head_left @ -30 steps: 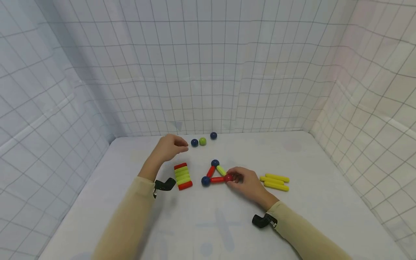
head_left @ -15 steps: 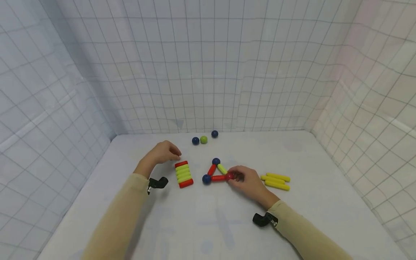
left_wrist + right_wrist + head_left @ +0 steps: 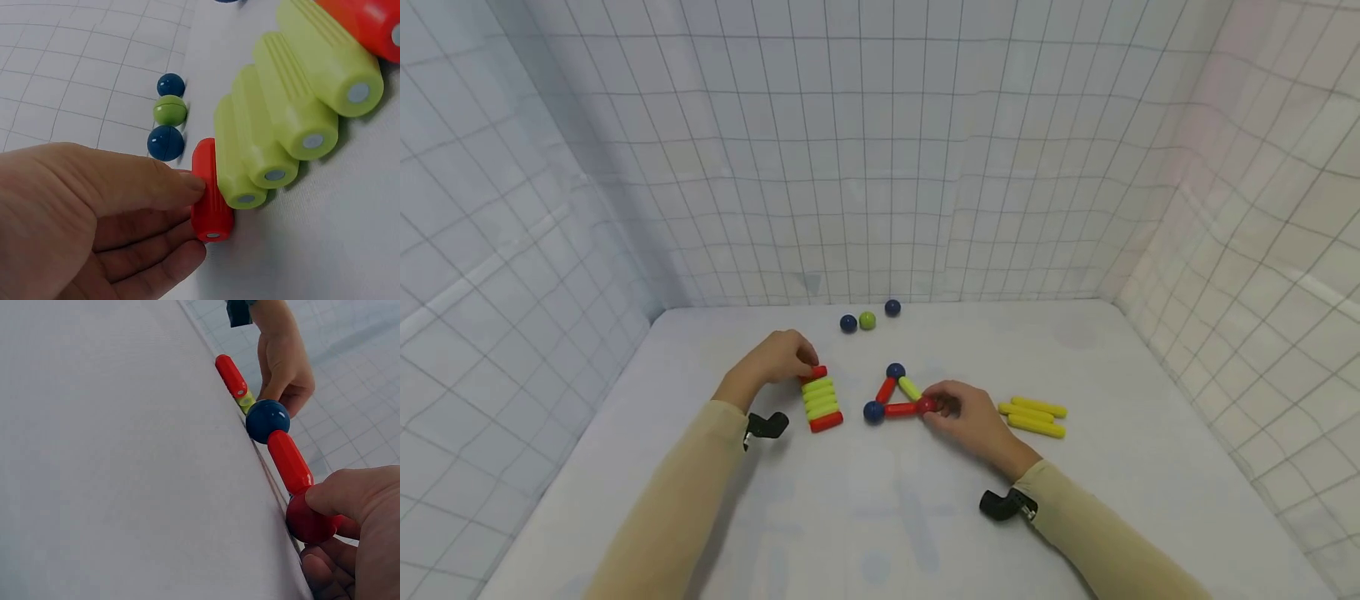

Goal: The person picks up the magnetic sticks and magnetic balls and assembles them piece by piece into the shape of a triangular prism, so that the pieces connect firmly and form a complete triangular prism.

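My left hand (image 3: 777, 357) pinches the red rod (image 3: 211, 206) at the far end of a row of short rods, thumb on one side and fingers behind. Beside it lie several yellow-green rods (image 3: 821, 398), with another red rod (image 3: 827, 422) at the near end. My right hand (image 3: 973, 421) holds a red ball (image 3: 307, 520) between thumb and fingers. That ball is one corner of a flat triangle. A red rod (image 3: 901, 410) joins it to a blue ball (image 3: 874, 412), and a yellow-green rod (image 3: 911, 389) runs to the far blue ball (image 3: 896, 372). A second red rod (image 3: 886, 390) makes the left side.
Two loose blue balls (image 3: 848, 323) and a green ball (image 3: 867, 321) lie near the back of the white table (image 3: 850, 500). Several longer yellow rods (image 3: 1033, 417) lie right of my right hand. Grid-patterned cloth walls (image 3: 880, 167) stand at the back and both sides.
My left hand has come down and toward me from beside the loose balls to the far red rod, which it now pinches. My right hand has stayed on the red ball.
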